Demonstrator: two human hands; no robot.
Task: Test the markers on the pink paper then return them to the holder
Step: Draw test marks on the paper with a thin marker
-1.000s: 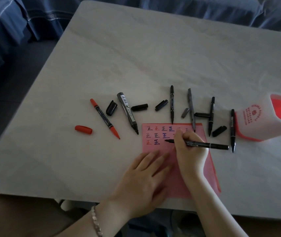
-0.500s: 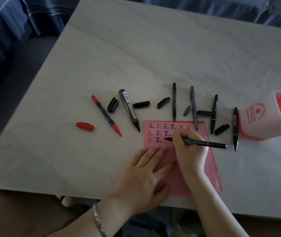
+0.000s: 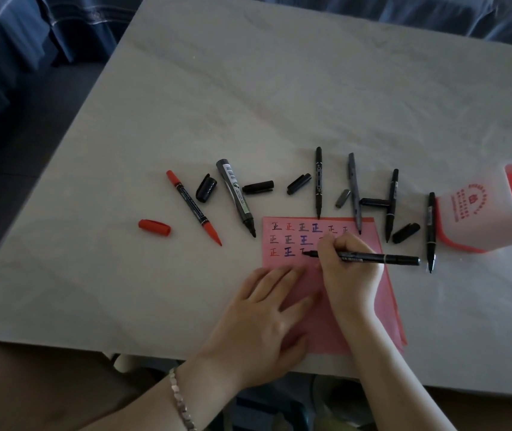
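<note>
The pink paper (image 3: 382, 293) lies at the table's near edge, with three rows of small written characters at its top. My right hand (image 3: 348, 272) grips a black marker (image 3: 382, 258), whose tip touches the third row. My left hand (image 3: 264, 321) presses flat on the paper's lower left part. Several uncapped markers lie in a row beyond the paper: a red one (image 3: 194, 208), a thick grey one (image 3: 236, 197) and thin black ones (image 3: 318, 181). The white holder (image 3: 472, 219) with a red inside lies on its side at the right.
Loose caps lie among the markers: a red cap (image 3: 154, 227) at the left, black caps (image 3: 257, 187) in the middle. The pale marble-like table (image 3: 279, 88) stretches wide beyond them. Blue fabric (image 3: 15, 42) hangs past its far and left edges.
The marker tip in my right hand has shifted slightly and a new stroke now shows in the third row. My left hand stays pressed on the paper.
</note>
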